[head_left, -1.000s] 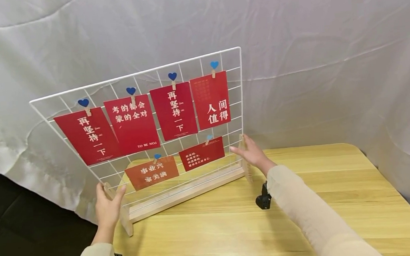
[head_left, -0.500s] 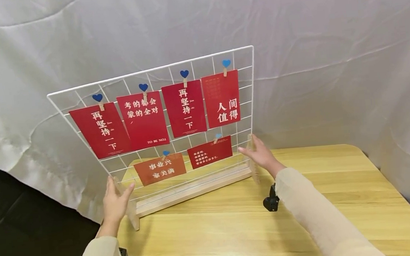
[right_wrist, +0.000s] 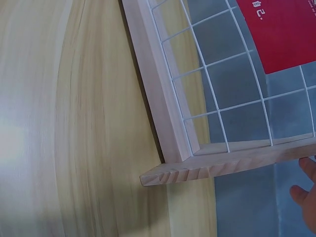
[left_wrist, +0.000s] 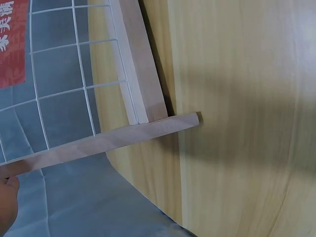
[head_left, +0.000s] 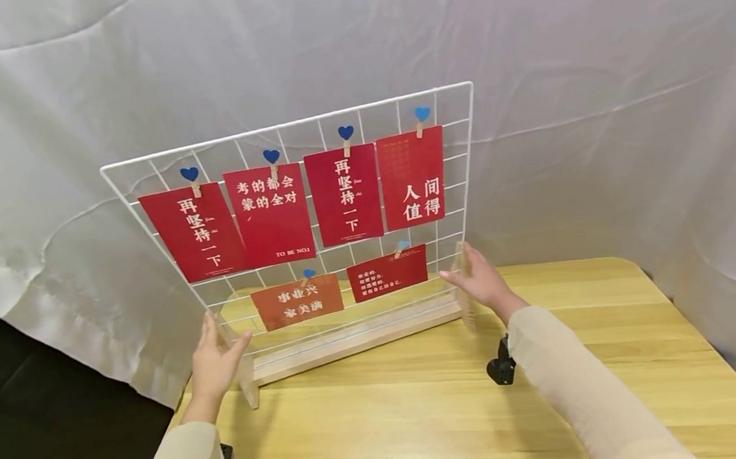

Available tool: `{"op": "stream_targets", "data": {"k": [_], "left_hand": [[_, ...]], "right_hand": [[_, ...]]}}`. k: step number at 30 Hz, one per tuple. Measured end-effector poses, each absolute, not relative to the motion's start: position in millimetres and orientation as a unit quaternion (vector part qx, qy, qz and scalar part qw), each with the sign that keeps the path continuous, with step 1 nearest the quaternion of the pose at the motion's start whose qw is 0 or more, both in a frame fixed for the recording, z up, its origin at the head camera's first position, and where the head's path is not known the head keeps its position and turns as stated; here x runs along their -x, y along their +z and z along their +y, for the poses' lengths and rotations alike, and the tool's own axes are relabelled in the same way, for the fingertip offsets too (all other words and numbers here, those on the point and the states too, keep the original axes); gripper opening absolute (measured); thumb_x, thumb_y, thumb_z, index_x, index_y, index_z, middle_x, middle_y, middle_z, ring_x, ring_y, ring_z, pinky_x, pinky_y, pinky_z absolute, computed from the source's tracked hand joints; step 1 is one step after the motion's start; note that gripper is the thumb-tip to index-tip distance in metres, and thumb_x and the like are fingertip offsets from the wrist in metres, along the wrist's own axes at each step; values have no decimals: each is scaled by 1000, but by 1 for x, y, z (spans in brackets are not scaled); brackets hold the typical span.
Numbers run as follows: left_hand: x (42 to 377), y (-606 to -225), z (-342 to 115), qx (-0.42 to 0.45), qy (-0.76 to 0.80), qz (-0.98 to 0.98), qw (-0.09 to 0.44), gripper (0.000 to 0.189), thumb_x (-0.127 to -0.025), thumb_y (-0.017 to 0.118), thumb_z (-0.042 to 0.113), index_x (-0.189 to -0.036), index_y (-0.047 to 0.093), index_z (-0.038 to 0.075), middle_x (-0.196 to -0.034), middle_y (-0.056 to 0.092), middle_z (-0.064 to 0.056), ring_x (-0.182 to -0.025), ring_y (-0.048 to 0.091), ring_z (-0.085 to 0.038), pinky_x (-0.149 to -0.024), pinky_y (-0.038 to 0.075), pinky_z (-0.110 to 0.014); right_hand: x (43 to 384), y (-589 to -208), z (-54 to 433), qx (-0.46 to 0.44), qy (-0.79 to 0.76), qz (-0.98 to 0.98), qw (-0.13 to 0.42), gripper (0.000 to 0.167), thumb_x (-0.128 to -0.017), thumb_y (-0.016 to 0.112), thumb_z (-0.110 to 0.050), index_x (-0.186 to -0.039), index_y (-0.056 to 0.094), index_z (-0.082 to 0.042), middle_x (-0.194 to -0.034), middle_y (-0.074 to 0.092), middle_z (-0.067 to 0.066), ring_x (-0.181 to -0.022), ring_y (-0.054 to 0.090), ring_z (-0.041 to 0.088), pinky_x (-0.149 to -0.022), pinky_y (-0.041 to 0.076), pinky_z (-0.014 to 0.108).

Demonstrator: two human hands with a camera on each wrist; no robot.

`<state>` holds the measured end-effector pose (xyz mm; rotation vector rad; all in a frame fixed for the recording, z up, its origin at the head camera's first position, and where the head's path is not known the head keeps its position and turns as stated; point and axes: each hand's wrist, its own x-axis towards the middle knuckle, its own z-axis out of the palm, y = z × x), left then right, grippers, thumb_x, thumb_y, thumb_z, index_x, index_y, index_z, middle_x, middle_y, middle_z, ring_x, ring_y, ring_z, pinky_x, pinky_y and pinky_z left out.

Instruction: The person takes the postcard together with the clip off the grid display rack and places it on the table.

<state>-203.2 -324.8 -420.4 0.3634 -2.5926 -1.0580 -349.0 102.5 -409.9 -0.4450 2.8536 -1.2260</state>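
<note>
A white wire grid display stand stands on the table, turned at a slant in a wooden base. Several upright red cards hang along its upper row, the rightmost card among them. Below hang an orange card and a small dark red card. Heart-topped clips, such as the dark blue clip, pin them. My left hand grips the left wooden side piece, thumb in front. My right hand holds the right side piece near its top, its far fingers partly hidden.
The wooden table has a rounded far right corner. Grey curtain hangs close behind the stand. Black cloth lies beyond the table's left edge. Black wrist cameras, such as the right one, sit below each cuff.
Both hands have shifted the stand to the right across the table, more in the first half second than in the second. The cards have stayed clipped in place.
</note>
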Motion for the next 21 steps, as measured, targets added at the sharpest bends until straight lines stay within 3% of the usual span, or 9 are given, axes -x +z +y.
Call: {"op": "stream_targets", "data": {"k": [9,21], "left_hand": [[201,-419,-326,-141,-390,-894,170,81,-83,53,41,-138,3,9,-142,3,-7,-126,9,-33,-101,12,-45],[203,-421,-331,-157,-428,-869,191,69,-85,51,38,-138,15,13,-139,19,-12,-121,26,-34,-100,19,-43]], "right_hand": [[347,-409,102,148,-379,913,-1,88,-80,50,-51,-138,4,-3,-141,7,19,-124,11,40,-96,13,57],[347,-412,103,158,-365,917,-19,86,-81,49,-49,-137,6,0,-141,2,18,-125,7,38,-97,11,55]]}}
